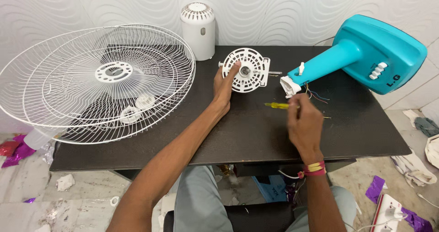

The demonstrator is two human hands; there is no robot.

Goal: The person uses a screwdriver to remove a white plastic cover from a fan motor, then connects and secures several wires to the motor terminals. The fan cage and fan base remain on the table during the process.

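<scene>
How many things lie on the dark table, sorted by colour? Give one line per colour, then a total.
White: 5 (wire fan guard, two plastic rings under it, motor cover, round motor plate held by the left hand)
Teal: 1 (fan base)
Yellow: 1 (screwdriver in the right hand)
Total: 7

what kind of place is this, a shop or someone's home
Probably a small home or informal repair corner, not a fitted workshop. A taken-apart fan lies on a dark table: wire grille, teal base with loose wires. Scraps litter the tiled floor, beside a power strip.
</scene>
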